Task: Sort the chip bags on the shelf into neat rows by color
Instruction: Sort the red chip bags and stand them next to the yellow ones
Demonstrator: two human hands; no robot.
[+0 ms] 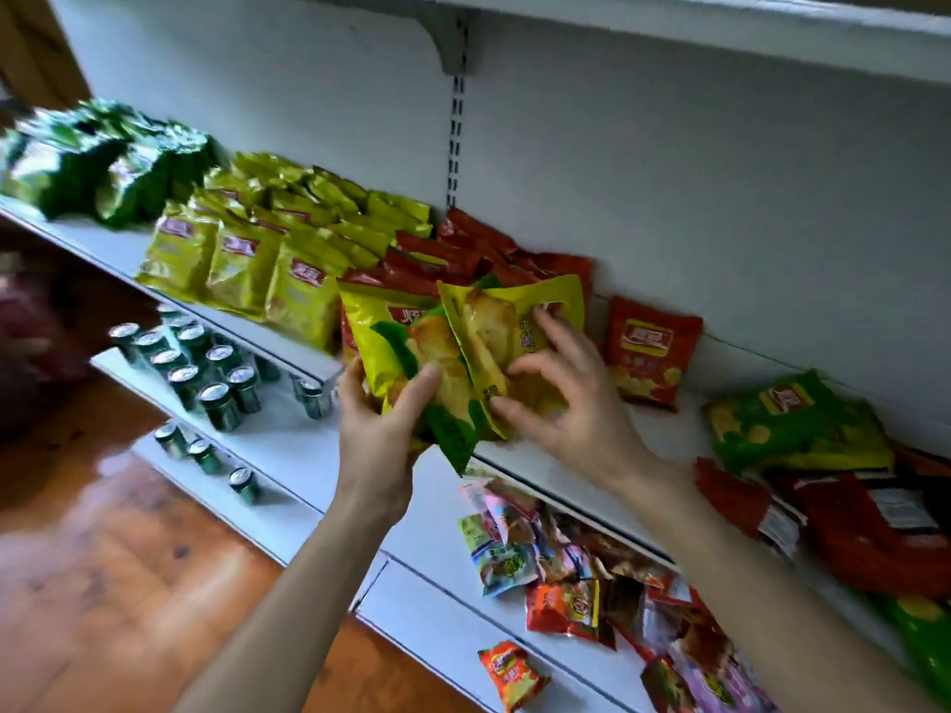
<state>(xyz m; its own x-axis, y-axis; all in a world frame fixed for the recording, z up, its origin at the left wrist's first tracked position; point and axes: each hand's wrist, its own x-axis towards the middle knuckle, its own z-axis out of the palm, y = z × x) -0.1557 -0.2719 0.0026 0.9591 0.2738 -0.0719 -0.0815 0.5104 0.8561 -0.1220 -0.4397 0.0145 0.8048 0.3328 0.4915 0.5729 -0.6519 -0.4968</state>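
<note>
Bags first: two yellow-green chip bags [411, 347] are held up in front of the shelf [664, 429]. They're fanned out, long axes running up and away, tops leaning over the red row [463, 244]. They're clamped at the bottom end by the left hand [381, 424], thumb across the front, fingers tucked behind. The right hand [566, 398] is spread over the face of the right-side bag, fingertips touching it; whether anything is actually pinched there can't be told.

The bit that matters: the matching yellow-green row [247, 270] sits up and to the left of the grip, just beside the red one. So the left hand is the nearer one, and the bags probably need to be carried leftward and stood upright at the front. Dark green bags [103, 162] are piled further left. Off to the right, a lone red bag [651, 347] and a mixed heap [803, 419] are left unsorted, so plenty remains, by the look of it.
</note>
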